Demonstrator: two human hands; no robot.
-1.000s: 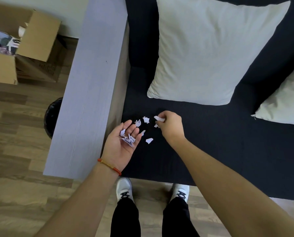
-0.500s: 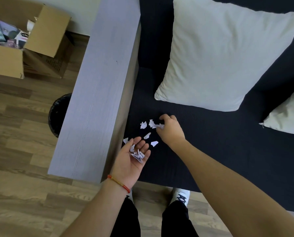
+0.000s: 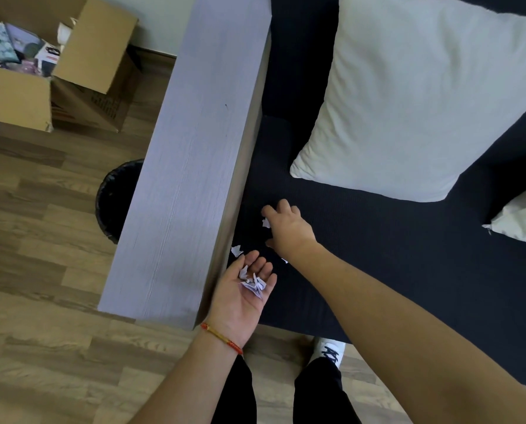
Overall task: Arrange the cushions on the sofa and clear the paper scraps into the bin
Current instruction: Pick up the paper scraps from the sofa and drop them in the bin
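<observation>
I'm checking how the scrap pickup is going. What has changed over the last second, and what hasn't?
The right hand has reached further left across the sofa seat toward the armrest, covering the loose scraps, so fewer show. The left hand has drawn back toward the seat's front edge. It still lies palm up, cradling the gathered scraps. The cushions and bin have not been touched.

The grey armrest [image 3: 191, 166] stands as a wall between the dark seat [image 3: 378, 255] and the black bin [image 3: 115, 200], which sits on the floor against its outer face, partly hidden. Right of the armrest, a large white cushion [image 3: 414, 96] occupies the seat's rear; the front strip lies open.
</observation>
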